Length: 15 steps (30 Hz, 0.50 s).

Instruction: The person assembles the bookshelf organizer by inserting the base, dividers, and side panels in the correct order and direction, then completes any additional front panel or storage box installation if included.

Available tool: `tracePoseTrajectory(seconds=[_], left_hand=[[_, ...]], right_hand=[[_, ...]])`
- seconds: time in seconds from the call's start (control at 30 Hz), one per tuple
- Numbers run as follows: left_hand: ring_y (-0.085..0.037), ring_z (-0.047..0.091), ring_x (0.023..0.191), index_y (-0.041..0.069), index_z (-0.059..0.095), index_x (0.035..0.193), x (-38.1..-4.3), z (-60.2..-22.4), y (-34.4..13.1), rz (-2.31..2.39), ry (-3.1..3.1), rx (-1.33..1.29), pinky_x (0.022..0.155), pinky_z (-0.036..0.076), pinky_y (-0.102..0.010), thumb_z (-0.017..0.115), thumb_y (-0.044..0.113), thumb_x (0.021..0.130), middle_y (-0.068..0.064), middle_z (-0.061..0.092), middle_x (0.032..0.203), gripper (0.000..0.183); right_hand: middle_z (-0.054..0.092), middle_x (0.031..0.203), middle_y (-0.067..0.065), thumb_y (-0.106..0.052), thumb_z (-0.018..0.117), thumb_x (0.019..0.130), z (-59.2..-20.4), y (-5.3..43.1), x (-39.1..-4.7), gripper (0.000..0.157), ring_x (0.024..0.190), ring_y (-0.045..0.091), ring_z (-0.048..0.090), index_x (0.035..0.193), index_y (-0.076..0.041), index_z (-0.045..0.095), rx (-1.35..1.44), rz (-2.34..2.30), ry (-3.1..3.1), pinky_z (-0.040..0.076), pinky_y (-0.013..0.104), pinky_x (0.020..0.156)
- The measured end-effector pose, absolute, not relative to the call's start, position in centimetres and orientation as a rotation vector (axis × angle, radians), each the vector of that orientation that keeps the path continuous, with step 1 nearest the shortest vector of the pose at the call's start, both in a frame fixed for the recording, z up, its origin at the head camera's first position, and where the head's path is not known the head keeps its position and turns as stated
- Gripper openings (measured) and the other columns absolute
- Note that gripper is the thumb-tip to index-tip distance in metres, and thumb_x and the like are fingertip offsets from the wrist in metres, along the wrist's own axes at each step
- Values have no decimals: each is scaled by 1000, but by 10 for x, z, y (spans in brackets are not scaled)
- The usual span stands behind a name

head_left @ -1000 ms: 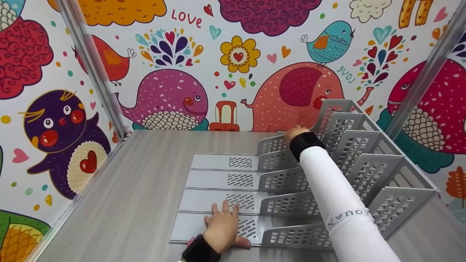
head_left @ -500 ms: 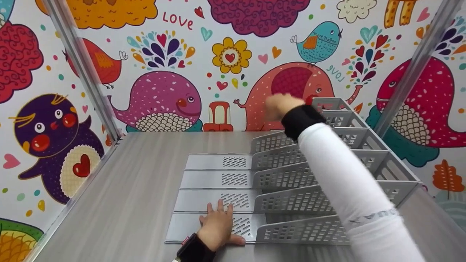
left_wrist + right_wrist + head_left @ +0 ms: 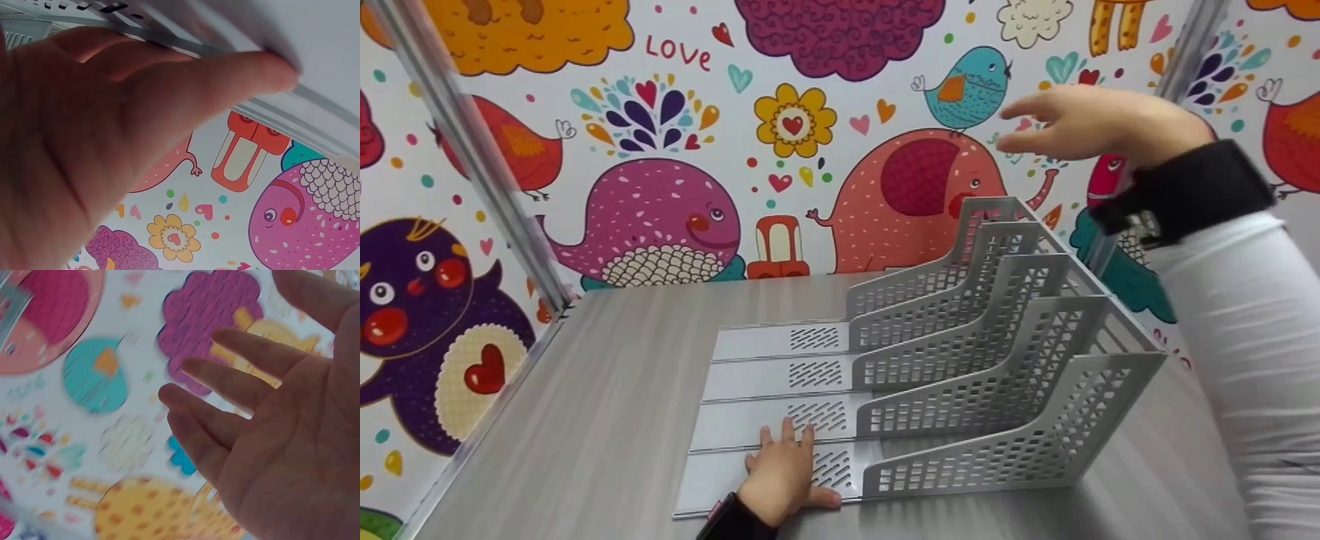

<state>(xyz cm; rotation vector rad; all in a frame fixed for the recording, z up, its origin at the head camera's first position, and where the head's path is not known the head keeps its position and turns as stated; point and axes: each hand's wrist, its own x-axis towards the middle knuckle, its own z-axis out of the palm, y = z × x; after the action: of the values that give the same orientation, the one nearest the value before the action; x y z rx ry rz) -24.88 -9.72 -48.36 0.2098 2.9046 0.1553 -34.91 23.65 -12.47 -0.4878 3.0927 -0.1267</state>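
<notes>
Slippage of the grey perforated plastic rack on the grey wood-grained table is possible if the left hand, fingers spread on the rack's flat light-grey panel, presses unevenly while the right hand, fingers parted, hangs clear of the rack.
</notes>
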Motion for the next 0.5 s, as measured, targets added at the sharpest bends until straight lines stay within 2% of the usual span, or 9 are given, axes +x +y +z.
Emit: tracePoseTrajectory(seconds=[0.13,0.27,0.4,0.47,0.5], left_hand=[[-60,36,138,4,44,149,-244,-488,-104,200,2907,199,94,42,-77,84,64,63,-31,36,156,113],[-61,37,137,4,44,149,-241,-490,-109,187,2909,197,93,44,-77,83,65,63,-31,36,156,113],[-61,38,136,3,44,149,-238,-489,-118,179,2915,217,91,45,-75,82,65,64,-32,37,155,112],[-61,40,134,-1,45,147,-237,-487,-126,182,2918,282,96,45,-72,81,64,67,-34,39,153,110],[-61,42,133,-4,46,146,-238,-485,-130,195,2917,316,98,44,-71,81,63,68,-34,40,151,108]], right_hand=[[18,163,31,-57,38,104,-145,284,-350,79,142,57,27,161,-7,16,-423,-314,3006,25,76,109],[18,163,31,-63,34,102,-187,328,-353,83,142,58,28,162,-10,10,-338,-541,2872,24,78,107],[22,162,30,-59,27,105,-249,356,-359,78,145,56,27,162,-8,8,-379,-884,2657,34,70,109],[19,164,28,-59,21,106,-285,362,-361,76,148,53,22,162,-10,6,-420,-1102,2505,33,66,112],[25,163,27,-60,16,106,-302,364,-361,76,148,49,28,162,-9,5,-424,-1190,2433,36,63,113]])
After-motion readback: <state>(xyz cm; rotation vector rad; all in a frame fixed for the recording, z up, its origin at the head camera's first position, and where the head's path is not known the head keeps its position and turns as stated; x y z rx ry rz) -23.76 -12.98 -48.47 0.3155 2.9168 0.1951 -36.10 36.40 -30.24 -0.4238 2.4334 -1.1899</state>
